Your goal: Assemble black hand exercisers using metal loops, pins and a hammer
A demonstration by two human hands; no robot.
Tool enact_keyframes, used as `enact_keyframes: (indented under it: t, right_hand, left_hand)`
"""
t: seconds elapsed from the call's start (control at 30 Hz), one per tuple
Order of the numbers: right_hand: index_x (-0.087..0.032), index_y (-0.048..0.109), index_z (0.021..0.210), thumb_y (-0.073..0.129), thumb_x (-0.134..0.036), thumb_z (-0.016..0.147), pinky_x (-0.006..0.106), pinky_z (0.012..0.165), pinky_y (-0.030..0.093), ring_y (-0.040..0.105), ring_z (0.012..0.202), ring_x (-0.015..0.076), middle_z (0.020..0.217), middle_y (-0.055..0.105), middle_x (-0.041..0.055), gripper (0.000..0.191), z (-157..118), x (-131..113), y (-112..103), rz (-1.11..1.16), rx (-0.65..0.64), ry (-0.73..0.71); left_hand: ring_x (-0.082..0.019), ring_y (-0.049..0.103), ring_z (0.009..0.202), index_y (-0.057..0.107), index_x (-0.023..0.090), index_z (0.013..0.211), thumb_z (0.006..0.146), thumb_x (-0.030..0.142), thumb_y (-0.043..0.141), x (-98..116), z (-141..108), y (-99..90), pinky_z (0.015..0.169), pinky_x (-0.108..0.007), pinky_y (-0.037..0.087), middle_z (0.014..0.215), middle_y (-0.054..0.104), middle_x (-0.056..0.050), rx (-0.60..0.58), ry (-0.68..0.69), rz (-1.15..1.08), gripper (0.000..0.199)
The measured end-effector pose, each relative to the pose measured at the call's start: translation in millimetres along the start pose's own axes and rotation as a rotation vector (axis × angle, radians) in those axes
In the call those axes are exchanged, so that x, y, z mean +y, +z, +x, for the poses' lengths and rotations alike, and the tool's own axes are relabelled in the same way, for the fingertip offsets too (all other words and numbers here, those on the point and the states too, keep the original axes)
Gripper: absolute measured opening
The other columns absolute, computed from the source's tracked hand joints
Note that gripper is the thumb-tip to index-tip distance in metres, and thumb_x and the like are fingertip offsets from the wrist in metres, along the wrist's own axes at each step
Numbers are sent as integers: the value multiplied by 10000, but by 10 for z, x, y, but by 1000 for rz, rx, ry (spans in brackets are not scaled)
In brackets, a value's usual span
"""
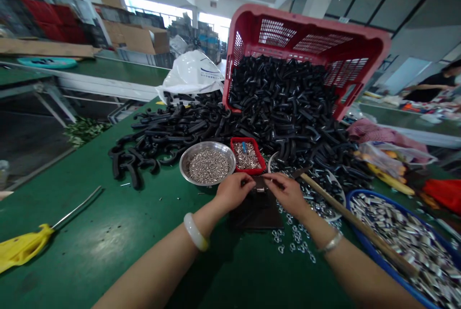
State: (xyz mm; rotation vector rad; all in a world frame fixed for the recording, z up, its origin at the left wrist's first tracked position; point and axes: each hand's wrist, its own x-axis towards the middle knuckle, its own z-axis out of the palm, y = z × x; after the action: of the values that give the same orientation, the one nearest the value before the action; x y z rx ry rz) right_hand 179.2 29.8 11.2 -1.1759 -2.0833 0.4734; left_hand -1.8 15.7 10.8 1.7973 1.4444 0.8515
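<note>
My left hand is closed, thumb and fingertips pinched together just in front of the red tray. Opposite it, my right hand is also closed in a pinch. What either holds is too small to make out. Between and below the fingertips sits a dark block with a small shiny metal piece at its far end. Small metal pins fill the red tray, where a blue item lies on top. Left of it stands a metal bowl of tiny metal parts.
A red crate tips black curved parts onto the green table. Metal rings lie at right, beside a blue basin of metal pieces with a wooden handle across it. A yellow-wrapped rod lies left.
</note>
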Motion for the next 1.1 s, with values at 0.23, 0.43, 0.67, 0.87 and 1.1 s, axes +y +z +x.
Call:
enact_keyframes:
  t: [0.23, 0.43, 0.67, 0.87, 1.1]
  right_hand:
    - [-199, 652, 748, 601, -296, 730, 292, 718, 465, 586, 738, 137, 765, 638, 14, 111, 70, -287, 167, 496, 29, 87]
    - [-179, 614, 744, 608, -331, 711, 265, 645, 460, 566, 672, 133, 711, 619, 11, 156, 27, -355, 174, 492, 92, 169]
    - [-184, 612, 728, 573, -277, 719, 247, 555, 415, 531, 588, 132, 657, 600, 3, 101, -149, -127, 163, 43, -65, 188]
    - [-209, 631, 781, 508, -227, 770, 277, 671, 425, 567, 739, 165, 759, 623, 31, 125, -254, -112, 261, -184, -50, 104]
    - [-199, 595, 761, 504, -236, 754, 279, 632, 425, 566, 684, 167, 730, 624, 22, 99, -211, -142, 234, -179, -113, 168]
  left_hand:
    - [-31, 291, 458, 532, 140, 731, 694, 441, 578, 59, 8, -173, 408, -163, 176, 554, 402, 67, -322, -287, -691, 307]
    - [-24, 299, 457, 530, 147, 806, 663, 520, 572, 2, -37, -74, 388, -157, 155, 621, 431, 53, -254, -369, -787, 401]
    - [-131, 541, 764, 611, 203, 816, 756, 272, 537, -72, -82, -84, 690, -253, 402, 833, 617, -6, -22, -29, 92, 118]
    - [-177, 549, 860, 614, 257, 904, 814, 298, 468, -19, -173, -65, 712, -280, 399, 898, 624, -20, -21, -4, 609, 177]
    - [-164, 547, 843, 605, 260, 918, 827, 304, 445, -78, -184, -30, 699, -264, 397, 903, 613, -16, 1, 25, 586, 189]
